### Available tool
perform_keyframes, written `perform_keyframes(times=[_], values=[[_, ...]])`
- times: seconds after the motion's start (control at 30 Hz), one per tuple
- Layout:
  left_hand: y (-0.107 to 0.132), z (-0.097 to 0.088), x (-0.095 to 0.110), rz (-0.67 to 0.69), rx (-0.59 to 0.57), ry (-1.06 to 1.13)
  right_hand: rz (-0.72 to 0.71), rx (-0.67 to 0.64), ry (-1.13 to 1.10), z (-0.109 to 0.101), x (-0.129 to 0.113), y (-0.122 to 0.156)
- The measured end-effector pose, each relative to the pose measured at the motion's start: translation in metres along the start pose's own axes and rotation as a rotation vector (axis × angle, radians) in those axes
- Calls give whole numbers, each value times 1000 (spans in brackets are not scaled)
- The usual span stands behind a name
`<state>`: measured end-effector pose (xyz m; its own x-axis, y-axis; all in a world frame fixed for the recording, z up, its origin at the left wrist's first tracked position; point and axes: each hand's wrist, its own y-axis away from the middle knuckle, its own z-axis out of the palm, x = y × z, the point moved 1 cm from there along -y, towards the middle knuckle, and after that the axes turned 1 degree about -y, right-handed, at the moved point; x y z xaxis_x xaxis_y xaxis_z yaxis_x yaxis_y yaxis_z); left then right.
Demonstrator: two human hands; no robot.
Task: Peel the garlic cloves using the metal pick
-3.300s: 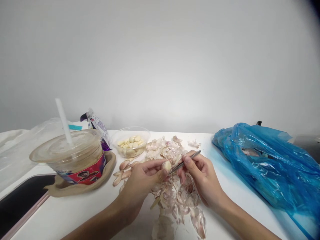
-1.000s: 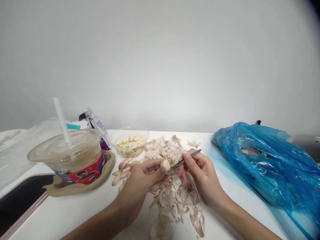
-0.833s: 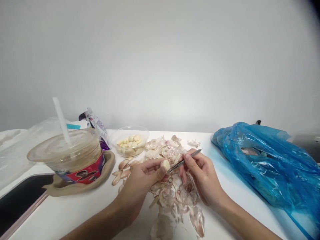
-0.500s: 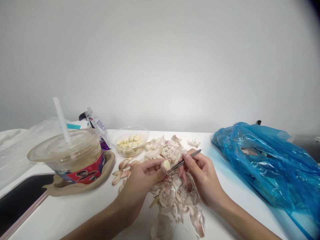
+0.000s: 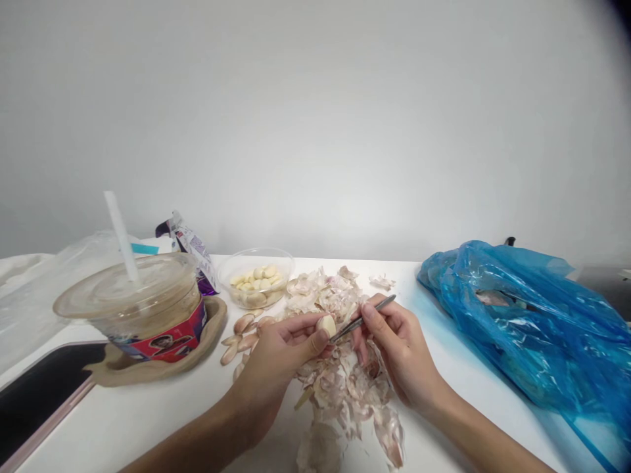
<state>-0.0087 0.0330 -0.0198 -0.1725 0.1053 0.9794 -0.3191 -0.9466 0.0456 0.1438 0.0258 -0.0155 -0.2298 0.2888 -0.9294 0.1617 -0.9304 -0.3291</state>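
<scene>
In the head view I have both hands working just below the centre of the frame. The left hand (image 5: 280, 351) has its thumb and forefinger clamped on a pale, peeled-looking garlic clove (image 5: 326, 325), the clove facing up at the tips; its other fingers are curled behind, partly hidden from me. The right hand (image 5: 401, 348) pinches a slim metal tool (image 5: 351, 327) between thumb and fingers, slanting down toward the left. I read its tip as right by the lower edge of the clove, but I can't tell whether the two touch.

Beneath and between the hands I see a loose heap of garlic skins (image 5: 340, 387), running from the centre of the frame to the bottom edge. Just left of it lie several cloves in their skins (image 5: 244, 325), partly covered by the left hand. Behind those I get a clear round bowl (image 5: 226, 279) with peeled cloves (image 5: 256, 282) inside.

At the left of the frame a lidded cup (image 5: 162, 315) with a white straw (image 5: 121, 236) sits in a cardboard holder (image 5: 215, 322), near a dark, pink-edged device (image 5: 44, 394) in the lower left corner. A crumpled blue plastic bag (image 5: 517, 315) fills the right side on the white table (image 5: 142, 420).
</scene>
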Motion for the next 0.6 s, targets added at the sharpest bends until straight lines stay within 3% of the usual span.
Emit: perform_keyframes(times=[0.43,0.6], values=[[1,4,4,-7,32,1,-15,-10,18,1,0,-1],[1,6,2,-27,-12,-18,-8,-14,0,1,-1,-1]])
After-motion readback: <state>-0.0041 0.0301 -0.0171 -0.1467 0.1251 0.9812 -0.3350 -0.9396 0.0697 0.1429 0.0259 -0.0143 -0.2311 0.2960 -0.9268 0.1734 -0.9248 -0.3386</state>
